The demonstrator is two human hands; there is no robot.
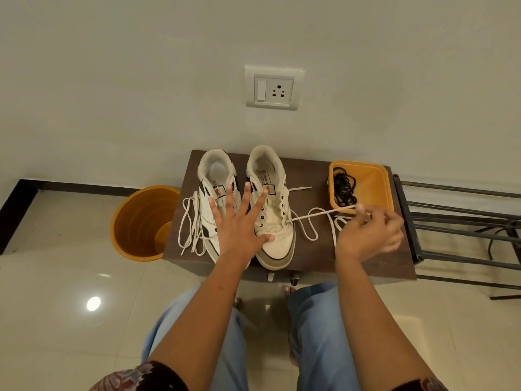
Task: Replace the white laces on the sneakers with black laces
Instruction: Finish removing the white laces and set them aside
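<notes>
2 white sneakers stand side by side on a small dark brown table, toes toward the person. Left sneaker: lace out of the eyelets, a loose white lace lying in loops against its outer side and on the table. Right sneaker: upper eyelets bare, a white lace threaded only through a low eyelet near the toe, drawn taut to the right. Left hand lies flat with fingers spread straight across both sneakers, thumb on the right sneaker's toe. Right hand, slightly blurred, has curled fingers pinching the taut lace just beside the orange tray; slack loops of the same lace rest on the table beneath. The hands are well apart. Black laces sit bundled in the left part of the tray, at the table's right rear. Orange bucket on the tiled floor left of the table; metal rack to the right; wall socket above.
</notes>
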